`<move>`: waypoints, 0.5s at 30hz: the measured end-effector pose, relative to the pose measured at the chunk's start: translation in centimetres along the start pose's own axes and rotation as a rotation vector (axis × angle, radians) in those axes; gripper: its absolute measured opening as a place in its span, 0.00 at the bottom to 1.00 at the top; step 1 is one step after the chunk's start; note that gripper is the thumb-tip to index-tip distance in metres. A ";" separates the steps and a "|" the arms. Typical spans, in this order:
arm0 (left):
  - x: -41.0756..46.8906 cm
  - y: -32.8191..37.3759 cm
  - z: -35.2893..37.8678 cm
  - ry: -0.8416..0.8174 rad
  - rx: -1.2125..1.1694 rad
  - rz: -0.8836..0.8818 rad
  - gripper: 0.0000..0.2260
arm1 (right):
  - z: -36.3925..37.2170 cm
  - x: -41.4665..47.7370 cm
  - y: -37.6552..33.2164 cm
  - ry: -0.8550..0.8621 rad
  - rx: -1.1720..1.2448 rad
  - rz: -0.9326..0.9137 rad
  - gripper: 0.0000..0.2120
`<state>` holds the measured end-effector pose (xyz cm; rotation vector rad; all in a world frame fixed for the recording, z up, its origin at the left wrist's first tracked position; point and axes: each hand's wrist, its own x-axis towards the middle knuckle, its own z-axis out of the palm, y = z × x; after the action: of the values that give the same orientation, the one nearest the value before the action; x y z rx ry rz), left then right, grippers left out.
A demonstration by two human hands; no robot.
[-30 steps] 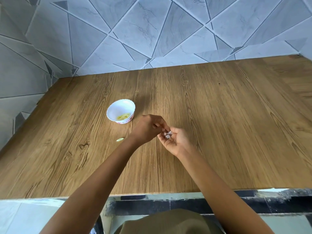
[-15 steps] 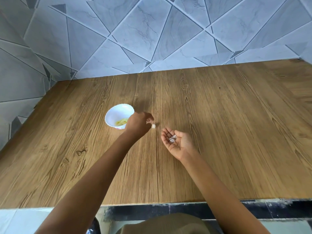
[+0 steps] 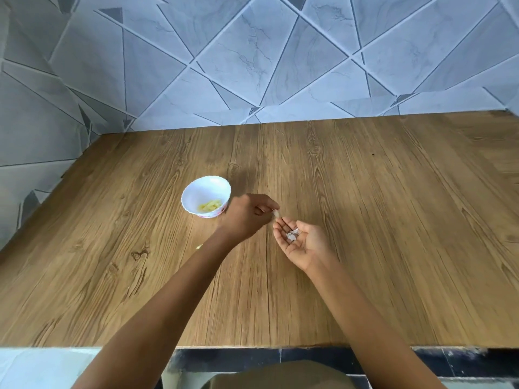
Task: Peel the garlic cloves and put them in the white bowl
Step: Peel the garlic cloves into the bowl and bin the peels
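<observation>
Left hand [image 3: 247, 217] pinches a pale garlic piece [image 3: 276, 213] just beside the white bowl [image 3: 193, 192], mid-table [image 3: 379, 220]; right hand [image 3: 304, 242] is palm-up, fingers loose, cradling skins [image 3: 292, 236].

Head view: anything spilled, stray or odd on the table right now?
One small pale bit lies loose on the table, nearer than the white bowl, at the edge of the left forearm; clove or peel, I cannot tell. The peel scraps lie in the open right hand, not spilled.
</observation>
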<state>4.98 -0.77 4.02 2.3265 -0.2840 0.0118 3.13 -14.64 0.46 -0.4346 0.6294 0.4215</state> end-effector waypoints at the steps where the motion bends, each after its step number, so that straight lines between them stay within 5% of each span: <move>1: -0.5 0.6 0.3 -0.056 0.024 0.038 0.07 | 0.3 0.0 0.2 0.013 0.004 0.000 0.14; 9: -3.1 0.5 -0.4 -0.125 0.037 0.061 0.09 | 1.3 -0.3 2.3 0.009 -0.014 0.019 0.14; 15: -4.8 -1.9 -3.3 0.057 -0.025 -0.015 0.09 | 1.1 -1.4 3.2 -0.036 0.038 0.037 0.15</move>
<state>0.99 3.82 4.57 2.2990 -0.2362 0.0669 1.02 -11.79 1.38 -0.3792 0.6104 0.4505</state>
